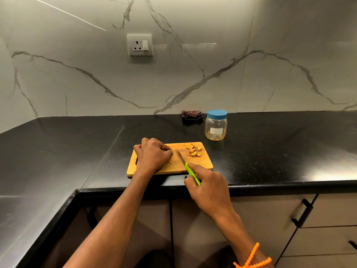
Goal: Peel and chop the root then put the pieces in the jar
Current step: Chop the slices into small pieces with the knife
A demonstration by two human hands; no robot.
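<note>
A wooden cutting board (204, 164) lies at the front edge of the black counter. My left hand (152, 156) curls over a piece of root on the board's left half; only a sliver of the root (164, 151) shows under the fingers. My right hand (209, 187) grips the green handle of a knife (185, 161), index finger along its top, the blade lying on the board just right of my left hand. A small pile of cut root pieces (194, 150) sits at the board's far right corner. A clear plastic jar (215, 127) with a blue lid on stands behind the board.
A folded dark cloth (192, 115) lies against the marble wall left of the jar. A wall socket (139, 45) sits above. The black counter (280, 151) wraps round to the left; cabinet drawers with black handles (303, 212) are below right.
</note>
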